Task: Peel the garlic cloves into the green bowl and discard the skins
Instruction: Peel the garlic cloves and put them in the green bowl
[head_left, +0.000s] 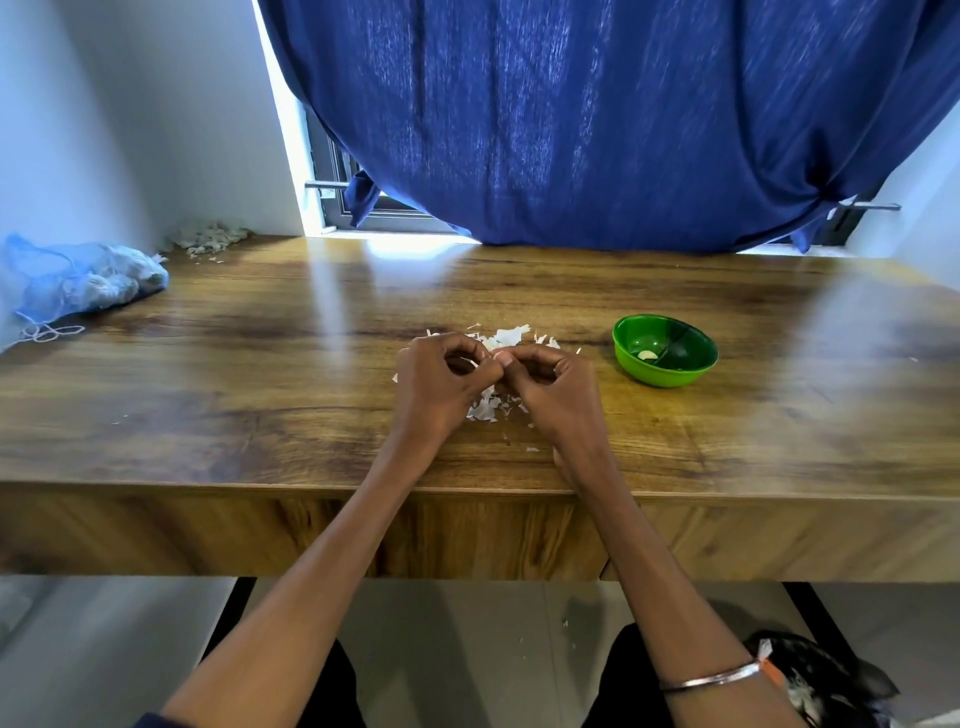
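My left hand (436, 382) and my right hand (550, 387) meet over the middle of the wooden table (260, 374), fingers curled and fingertips pinched together around a small garlic clove (500, 358) that is mostly hidden. Under and behind the hands lies a pile of white garlic skins (506, 338). The green bowl (670, 374) stands on the table to the right of my right hand, with a peeled clove (647, 355) or two inside.
A blue mesh bag of garlic bulbs (88, 283) lies at the table's far left. A heap of dry skins (208, 236) sits in the back left corner. A blue curtain (597, 114) hangs behind the table. A dark bag (826, 680) lies on the floor at lower right.
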